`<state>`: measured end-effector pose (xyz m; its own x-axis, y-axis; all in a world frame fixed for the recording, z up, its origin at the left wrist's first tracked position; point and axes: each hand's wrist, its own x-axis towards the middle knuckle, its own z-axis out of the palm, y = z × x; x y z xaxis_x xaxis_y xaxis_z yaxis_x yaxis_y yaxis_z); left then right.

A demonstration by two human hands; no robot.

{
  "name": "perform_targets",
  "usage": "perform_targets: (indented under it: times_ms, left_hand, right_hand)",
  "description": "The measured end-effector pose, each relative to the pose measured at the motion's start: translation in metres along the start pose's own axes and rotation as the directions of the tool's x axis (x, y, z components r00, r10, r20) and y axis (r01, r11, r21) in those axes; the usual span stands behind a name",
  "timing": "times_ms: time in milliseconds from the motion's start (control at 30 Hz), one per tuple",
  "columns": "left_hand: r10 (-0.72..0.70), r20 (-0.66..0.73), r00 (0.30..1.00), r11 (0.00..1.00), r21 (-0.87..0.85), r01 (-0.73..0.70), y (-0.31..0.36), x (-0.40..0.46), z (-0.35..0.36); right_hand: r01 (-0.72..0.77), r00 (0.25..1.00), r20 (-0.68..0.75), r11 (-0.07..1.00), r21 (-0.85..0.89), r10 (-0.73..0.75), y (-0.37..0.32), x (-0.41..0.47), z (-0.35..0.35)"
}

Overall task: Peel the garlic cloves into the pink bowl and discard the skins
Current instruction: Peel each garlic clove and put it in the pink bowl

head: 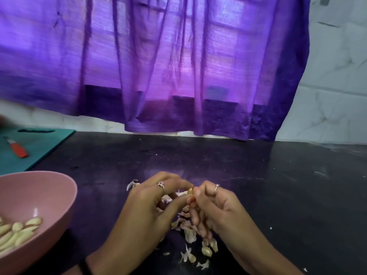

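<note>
1. My left hand (151, 203) and my right hand (214, 207) meet over the near middle of the dark countertop (258, 185), fingertips together.
2. Between them I pinch one garlic clove (190, 191); only its yellowish tip shows, with the fingers of both hands curled round it.
3. Each hand wears a ring, and a dark band sits on my left wrist.
4. Under and just in front of my hands lies a scatter of garlic skins (190, 235), running toward the near edge of the countertop.
5. One unpeeled clove (207, 251) lies among those skins, close to my right wrist.
6. The pink bowl (49, 195) stands at the near left corner of the countertop, partly cut off by the picture's edge, well apart from my hands.
7. Peeled cloves (17, 231) lie heaped in the bottom of the bowl.
8. At the far left edge lies a teal cutting board (43, 143) with an orange-handled knife (18, 150) on it.
9. A purple curtain (158, 66) hangs behind the far edge of the countertop.
</note>
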<state>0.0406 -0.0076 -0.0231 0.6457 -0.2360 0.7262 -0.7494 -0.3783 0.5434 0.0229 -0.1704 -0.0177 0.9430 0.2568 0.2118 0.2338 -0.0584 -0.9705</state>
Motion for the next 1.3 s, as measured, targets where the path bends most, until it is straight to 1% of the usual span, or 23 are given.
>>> perform_targets:
  times_ms: [200, 333, 467, 533, 600, 733, 900, 1033, 1200, 1300]
  left_hand:
    - [-0.179, 0.024, 0.984, 0.969, -0.168, 0.180, 0.000, -0.005, 0.004]
    - [-0.207, 0.030, 0.978, 0.956, -0.205, 0.208, -0.001, -0.005, 0.005]
    - [-0.211, 0.011, 0.977, 0.948, -0.240, 0.207, -0.004, -0.007, 0.006]
    - [-0.212, 0.007, 0.977, 0.951, -0.228, 0.209, -0.005, -0.008, 0.006]
    - [-0.214, 0.014, 0.977, 0.956, -0.204, 0.212, -0.005, -0.008, 0.007]
    - [-0.199, 0.020, 0.980, 0.964, -0.175, 0.200, -0.004, -0.006, 0.009]
    - [-0.124, 0.010, 0.992, 0.987, -0.106, 0.124, 0.001, -0.005, 0.009]
    - [-0.122, 0.018, 0.992, 0.991, -0.052, 0.123, 0.001, -0.004, 0.009]
    - [-0.194, 0.029, 0.981, 0.975, -0.103, 0.196, 0.003, -0.004, 0.012]
    - [-0.277, 0.050, 0.960, 0.935, -0.215, 0.281, 0.005, -0.004, 0.015]
  right_hand:
    - [0.037, 0.999, -0.003, 0.992, -0.124, -0.038, 0.005, 0.000, 0.000]
    - [0.062, 0.998, 0.000, 0.981, -0.186, -0.063, 0.006, 0.001, 0.000]
    - [0.112, 0.982, -0.112, 0.944, -0.310, -0.153, 0.006, 0.000, -0.003]
    - [0.143, 0.961, -0.180, 0.936, -0.322, -0.209, 0.005, 0.000, -0.005]
    - [0.151, 0.952, -0.206, 0.931, -0.332, -0.228, 0.004, 0.000, -0.005]
    - [0.139, 0.965, -0.165, 0.934, -0.329, -0.202, 0.003, 0.000, -0.001]
    - [0.136, 0.965, -0.168, 0.933, -0.332, -0.201, 0.004, 0.002, -0.002]
    - [0.120, 0.965, -0.182, 0.933, -0.341, -0.191, 0.007, 0.002, -0.003]
    - [0.113, 0.967, -0.175, 0.932, -0.344, -0.183, 0.009, 0.004, -0.001]
    - [0.129, 0.968, -0.156, 0.923, -0.363, -0.196, 0.009, 0.004, 0.001]
